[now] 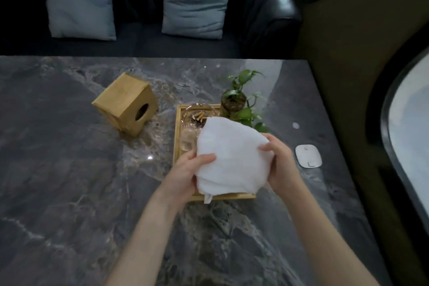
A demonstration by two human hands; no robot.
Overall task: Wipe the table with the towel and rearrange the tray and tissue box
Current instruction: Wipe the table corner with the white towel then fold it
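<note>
Hands hold a folded white towel [232, 155] above the near part of a wooden tray [177, 127]: the left hand [185, 174] grips the towel's lower left edge with its thumb on top, and the right hand [279, 160] clasps the right edge with its fingers curled over the cloth. A small tag hangs from the towel's lower edge over the tray's near rim. The tray rests on the dark marbled counter [69, 181], right of centre. Inside it, at the far end, sits a clear glass ashtray [197, 115] containing what appear to be cigarette butts; the tray's remaining contents are hidden by the towel. A small green plant [241, 97] in a glass vessel stands at the tray's far right corner. A wooden tissue box [125, 103] lies tipped on the counter left of the tray, apart from it, its round opening facing the camera side. A flat white pad [308, 155] lies on the counter right of the hands. Two light blue cushions [195, 0] lean on a dark sofa beyond the counter.
</note>
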